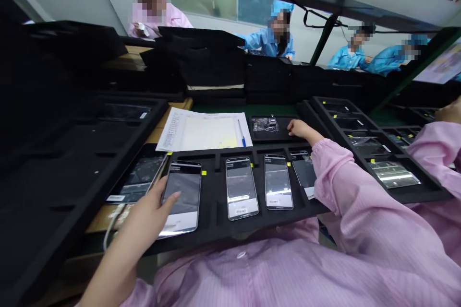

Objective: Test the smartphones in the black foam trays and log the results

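Observation:
My left hand (pixel 154 203) grips a smartphone (pixel 184 192) by its left edge, thumb across the dark screen. The phone is at the left end of a black foam tray (pixel 212 201). Two more smartphones, one in the middle (pixel 242 187) and one to its right (pixel 278 182), lie face up there, and another phone (pixel 304 172) is partly covered by my right sleeve. Beyond them my right hand (pixel 299 129) is over the right end of a small black tray (pixel 257 135), fingers pinched together; anything between them is too small to tell. Small clear plastic pieces (pixel 265 124) lie in that tray.
Printed sheets (pixel 201 129) with a blue pen (pixel 241 133) lie behind the phones. Foam trays stand at left (pixel 72 163) and right (pixel 363 146), the right one holding screens. Black stacks (pixel 212 62) line the back. A co-worker's pink sleeve (pixel 437 148) is at far right.

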`<state>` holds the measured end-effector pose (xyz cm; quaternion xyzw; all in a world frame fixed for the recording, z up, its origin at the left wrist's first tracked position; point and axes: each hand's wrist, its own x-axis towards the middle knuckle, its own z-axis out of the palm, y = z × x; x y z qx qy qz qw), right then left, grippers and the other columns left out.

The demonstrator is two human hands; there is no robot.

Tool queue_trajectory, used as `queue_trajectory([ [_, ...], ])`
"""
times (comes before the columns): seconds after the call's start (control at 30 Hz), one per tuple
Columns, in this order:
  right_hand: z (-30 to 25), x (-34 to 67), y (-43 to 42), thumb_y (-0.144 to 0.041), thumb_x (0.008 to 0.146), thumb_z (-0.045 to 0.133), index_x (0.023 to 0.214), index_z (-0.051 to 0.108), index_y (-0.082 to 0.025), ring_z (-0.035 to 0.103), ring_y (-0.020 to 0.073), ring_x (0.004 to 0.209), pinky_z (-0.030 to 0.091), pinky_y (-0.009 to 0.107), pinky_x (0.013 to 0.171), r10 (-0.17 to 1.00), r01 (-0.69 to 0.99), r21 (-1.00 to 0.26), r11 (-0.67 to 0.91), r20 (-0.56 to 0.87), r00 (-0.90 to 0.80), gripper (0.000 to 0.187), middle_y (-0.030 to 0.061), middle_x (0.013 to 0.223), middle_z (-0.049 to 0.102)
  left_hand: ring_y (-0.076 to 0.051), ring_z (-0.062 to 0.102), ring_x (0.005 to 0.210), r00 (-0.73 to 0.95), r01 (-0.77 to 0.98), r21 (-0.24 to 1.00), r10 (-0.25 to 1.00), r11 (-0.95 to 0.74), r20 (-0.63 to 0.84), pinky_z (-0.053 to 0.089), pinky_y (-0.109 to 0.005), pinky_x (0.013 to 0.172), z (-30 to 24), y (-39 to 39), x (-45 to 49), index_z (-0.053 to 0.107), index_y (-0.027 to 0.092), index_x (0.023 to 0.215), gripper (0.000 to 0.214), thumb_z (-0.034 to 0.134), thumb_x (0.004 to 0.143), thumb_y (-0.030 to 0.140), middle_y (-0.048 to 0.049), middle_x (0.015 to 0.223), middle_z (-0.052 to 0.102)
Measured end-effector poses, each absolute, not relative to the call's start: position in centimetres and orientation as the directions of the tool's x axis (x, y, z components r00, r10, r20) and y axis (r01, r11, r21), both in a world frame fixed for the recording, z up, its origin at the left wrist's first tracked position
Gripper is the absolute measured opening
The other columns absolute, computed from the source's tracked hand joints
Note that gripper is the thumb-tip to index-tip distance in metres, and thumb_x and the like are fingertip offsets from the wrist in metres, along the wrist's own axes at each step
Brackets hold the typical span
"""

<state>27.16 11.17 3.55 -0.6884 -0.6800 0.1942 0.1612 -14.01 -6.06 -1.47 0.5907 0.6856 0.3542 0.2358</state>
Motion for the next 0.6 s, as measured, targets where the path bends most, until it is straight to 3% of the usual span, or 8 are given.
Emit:
queue_trajectory([
  [0.1, 2.3, 28.2, 13.0, -0.036, 0.096, 0.062, 0.125, 0.059, -0.017, 0.064, 0.0235, 0.105, 0.056, 0.044, 0.088, 0.986, 0.873, -0.476, -0.109, -0.160, 0.036, 0.035, 0.0097, 0.125, 0.061, -0.044, 0.049, 0.132, -0.160, 0.855, 0.518, 0.960, 0.019, 0.230, 0.039, -0.060, 0.109, -1.5, -6.2, -11.3, 0.066, 0.007, 0.117, 0.056, 0.044, 0.083, 0.046, -0.0276, 0.129, 0.060],
  [0.17, 1.6, 29.2, 14.0, -0.035, 0.096, 0.063, 0.124, 0.059, -0.016, 0.064, 0.0228, 0.103, 0.057, 0.043, 0.087, 0.975, 0.868, -0.471, -0.154, -0.217, 0.056, 0.034, 0.0095, 0.123, 0.062, -0.043, 0.037, 0.142, -0.035, 0.908, 0.405, 0.945, -0.106, 0.324, 0.033, -0.059, 0.114, -1.1, -6.4, -8.8, 0.064, 0.005, 0.121, 0.056, 0.042, 0.087, 0.044, -0.0278, 0.140, 0.052],
  [0.3, 0.6, 30.6, 14.7, -0.034, 0.096, 0.063, 0.120, 0.061, -0.015, 0.066, 0.0209, 0.098, 0.058, 0.040, 0.083, 0.966, 0.854, -0.483, -0.195, -0.246, 0.081, 0.030, 0.0084, 0.117, 0.064, -0.036, 0.044, 0.139, 0.257, 0.900, 0.338, 0.961, -0.276, 0.102, 0.041, -0.050, 0.111, 0.6, -5.4, -4.3, 0.060, 0.008, 0.130, 0.049, 0.048, 0.092, 0.038, -0.0218, 0.139, 0.056],
  [0.43, 0.6, 31.0, 14.4, -0.034, 0.096, 0.063, 0.107, 0.064, -0.014, 0.066, 0.0174, 0.087, 0.058, 0.035, 0.076, 0.980, 0.817, -0.550, -0.175, -0.177, 0.091, 0.023, 0.0050, 0.104, 0.067, -0.036, 0.049, 0.133, 0.328, 0.916, 0.248, 0.945, -0.316, -0.008, 0.044, -0.048, 0.105, 1.9, -2.8, -1.8, 0.060, 0.006, 0.125, 0.041, 0.053, 0.090, 0.024, -0.0236, 0.133, 0.060],
  [0.5, 1.0, 30.8, 14.0, -0.032, 0.089, 0.071, 0.093, 0.066, -0.013, 0.065, 0.0161, 0.079, 0.055, 0.033, 0.074, 0.990, 0.775, -0.618, -0.136, -0.106, 0.090, 0.020, 0.0025, 0.090, 0.067, -0.035, 0.056, 0.124, 0.358, 0.905, 0.251, 0.934, -0.342, -0.017, 0.046, -0.047, 0.101, 2.0, -1.6, -1.1, 0.064, 0.007, 0.118, 0.034, 0.054, 0.089, 0.022, -0.0217, 0.123, 0.065],
  [0.6, 1.9, 30.1, 12.5, -0.028, 0.069, 0.087, 0.079, 0.065, -0.015, 0.061, 0.0148, 0.069, 0.050, 0.029, 0.071, 0.997, 0.665, -0.745, -0.058, -0.004, 0.083, 0.027, -0.0008, 0.069, 0.065, -0.036, 0.058, 0.117, 0.377, 0.895, 0.265, 0.926, -0.359, -0.018, 0.046, -0.048, 0.098, 1.7, -0.3, -0.6, 0.065, 0.007, 0.113, 0.031, 0.057, 0.089, 0.023, -0.0211, 0.116, 0.067],
])
